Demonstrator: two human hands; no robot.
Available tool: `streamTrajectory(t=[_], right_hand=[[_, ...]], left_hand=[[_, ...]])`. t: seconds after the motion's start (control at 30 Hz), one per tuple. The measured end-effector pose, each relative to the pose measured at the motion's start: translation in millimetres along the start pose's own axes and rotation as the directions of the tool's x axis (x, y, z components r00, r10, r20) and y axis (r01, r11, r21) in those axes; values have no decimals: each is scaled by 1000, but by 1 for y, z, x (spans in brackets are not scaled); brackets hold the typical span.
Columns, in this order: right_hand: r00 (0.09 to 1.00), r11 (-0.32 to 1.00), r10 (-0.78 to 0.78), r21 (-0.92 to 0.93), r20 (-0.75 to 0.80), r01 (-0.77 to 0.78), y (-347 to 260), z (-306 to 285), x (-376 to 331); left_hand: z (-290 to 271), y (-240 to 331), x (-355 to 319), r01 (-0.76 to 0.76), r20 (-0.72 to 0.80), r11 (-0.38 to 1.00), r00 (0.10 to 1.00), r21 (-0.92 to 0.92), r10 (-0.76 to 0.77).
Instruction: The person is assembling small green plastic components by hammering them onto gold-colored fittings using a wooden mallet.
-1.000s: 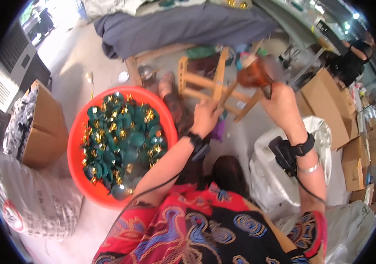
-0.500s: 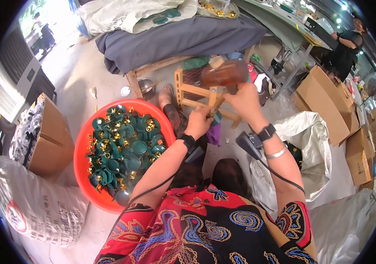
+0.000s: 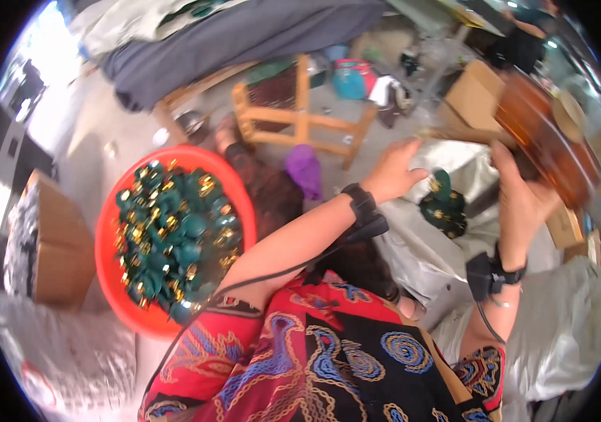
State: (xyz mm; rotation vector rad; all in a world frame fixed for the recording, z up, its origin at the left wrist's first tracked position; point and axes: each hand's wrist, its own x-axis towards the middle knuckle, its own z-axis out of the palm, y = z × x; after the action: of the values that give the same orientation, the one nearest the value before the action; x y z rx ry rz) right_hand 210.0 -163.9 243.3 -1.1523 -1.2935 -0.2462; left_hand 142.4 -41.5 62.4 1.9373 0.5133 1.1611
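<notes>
My right hand [image 3: 526, 204] is up at the right, closed on a mallet with a large orange-brown head [image 3: 550, 141] that is blurred by motion. A tan stick, seemingly its handle [image 3: 459, 133], points left from the head. My left hand [image 3: 392, 172] is stretched out to the right, fingers apart, with nothing in it. Just beyond its thumb, a dark green piece with a gold fitting [image 3: 441, 183] shows at the mouth of a white woven sack [image 3: 413, 239]. More such green pieces [image 3: 445, 214] lie in the sack. Whether the first piece is falling or resting, I cannot tell.
At my left stands a round red tub [image 3: 105, 250] full of green and gold pieces [image 3: 174, 239]. Ahead is a small wooden stand [image 3: 325, 123] with a purple cloth [image 3: 304, 172] near it. Cardboard boxes [image 3: 473, 95] and another person [image 3: 526, 35] are at the right.
My view has swung to the right. Both hands have moved right from the wooden stand toward the white sack. The left hand has opened, and the mallet has gone right with my right hand.
</notes>
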Motion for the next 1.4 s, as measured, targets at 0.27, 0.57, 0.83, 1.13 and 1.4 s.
streamTrajectory(t=[0.27, 0.57, 0.83, 1.13, 1.4], right_hand=[[981, 993, 119, -28, 154, -116, 22, -8, -43], [886, 939, 323, 7, 333, -344, 35, 52, -63], [904, 965, 233, 27, 359, -259, 44, 59, -73], [873, 912, 333, 115, 357, -395, 43, 72, -47], [906, 916, 143, 294, 398, -273, 44, 135, -48]], left_hand=[[-236, -53, -155, 446, -481, 792, 848, 417, -224], [-236, -33, -349, 610, -121, 382, 622, 694, -773], [-210, -75, -337, 688, -220, 241, 510, 685, -832], [-189, -31, -140, 285, -463, 864, 884, 416, -69], [-132, -56, -75, 317, -359, 851, 919, 419, -165]])
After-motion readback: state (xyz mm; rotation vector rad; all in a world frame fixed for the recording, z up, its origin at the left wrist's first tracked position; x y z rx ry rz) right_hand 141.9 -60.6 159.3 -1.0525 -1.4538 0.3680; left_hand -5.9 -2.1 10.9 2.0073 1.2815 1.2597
